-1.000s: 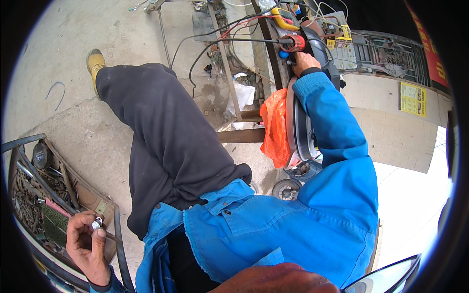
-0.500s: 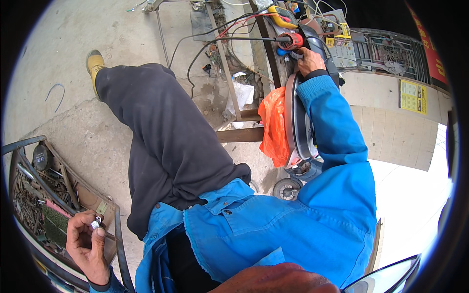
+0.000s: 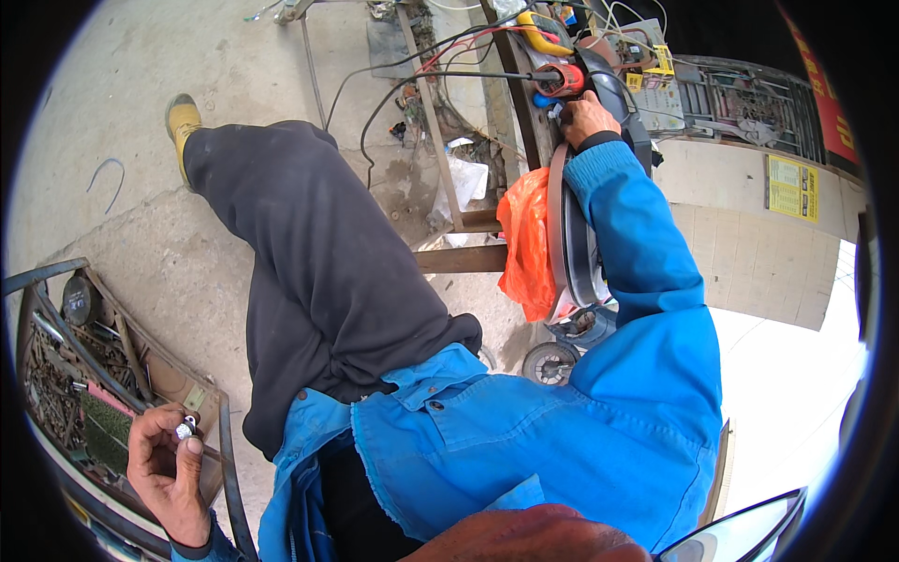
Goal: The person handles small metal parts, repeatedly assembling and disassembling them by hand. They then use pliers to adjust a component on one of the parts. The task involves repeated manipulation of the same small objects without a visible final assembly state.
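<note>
The wheel (image 3: 573,245) stands on edge beside the person's blue sleeve, its rim against an orange bag (image 3: 526,245), with a steel frame (image 3: 461,225) just to its left. Over the last second the right arm has stretched further along the rim, and the right hand (image 3: 588,116) now rests at the wheel's far end, next to a red-handled tool (image 3: 563,79) and a tangle of cables. Its fingers are curled down on something there, but what they grip I cannot tell. The left hand (image 3: 169,461) has barely moved. It hangs over the parts tray (image 3: 56,375) at the lower left, thumb and forefinger pinched narrowly on a small silver nut (image 3: 184,430). So the fitting is ready in hand while the far hand works at the wheel.
</note>
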A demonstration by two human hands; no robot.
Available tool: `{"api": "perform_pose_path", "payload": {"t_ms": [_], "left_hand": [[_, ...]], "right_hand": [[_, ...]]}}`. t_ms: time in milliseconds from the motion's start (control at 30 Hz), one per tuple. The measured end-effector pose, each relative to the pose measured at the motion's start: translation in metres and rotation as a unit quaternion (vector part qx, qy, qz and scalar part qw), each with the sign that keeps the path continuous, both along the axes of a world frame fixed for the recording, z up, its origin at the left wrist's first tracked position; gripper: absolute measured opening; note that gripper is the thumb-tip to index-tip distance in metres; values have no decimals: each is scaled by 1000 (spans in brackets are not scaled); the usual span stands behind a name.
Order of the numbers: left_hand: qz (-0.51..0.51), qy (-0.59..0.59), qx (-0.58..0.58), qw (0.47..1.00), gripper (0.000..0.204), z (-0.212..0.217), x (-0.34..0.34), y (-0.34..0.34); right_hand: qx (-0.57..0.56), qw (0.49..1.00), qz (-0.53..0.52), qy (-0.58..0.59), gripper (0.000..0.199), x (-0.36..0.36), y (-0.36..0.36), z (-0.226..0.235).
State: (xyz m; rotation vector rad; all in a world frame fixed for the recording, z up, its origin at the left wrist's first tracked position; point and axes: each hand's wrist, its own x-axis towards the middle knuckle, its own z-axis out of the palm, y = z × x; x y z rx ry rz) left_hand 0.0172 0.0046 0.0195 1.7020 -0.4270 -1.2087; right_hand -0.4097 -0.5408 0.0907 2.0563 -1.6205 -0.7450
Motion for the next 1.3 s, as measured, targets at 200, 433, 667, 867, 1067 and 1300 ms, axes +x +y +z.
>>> {"api": "perform_pose_path", "payload": {"t_ms": [200, 433, 667, 867, 1067, 1300], "left_hand": [[0, -2, 4, 1000, 21, -2, 1, 1], [2, -1, 5, 1000, 21, -3, 1, 1], [-4, -4, 4, 1000, 21, 0, 0, 1], [1, 2, 3, 1000, 21, 2, -1, 0], [-1, -6, 4, 1000, 21, 1, -1, 0], [1, 0, 6, 1000, 21, 0, -1, -1]], "right_hand": [[-6, 1000, 7, -10, 29, -6, -9, -11], [-3, 999, 8, -35, 23, -18, -18, -13], [28, 999, -9, -44, 29, -22, -26, -1], [-38, 999, -27, 22, 27, -3, -7, -1], [-32, 998, 42, -18, 30, -8, -8, -3], [31, 997, -1, -75, 25, -13, -16, -4]]}}
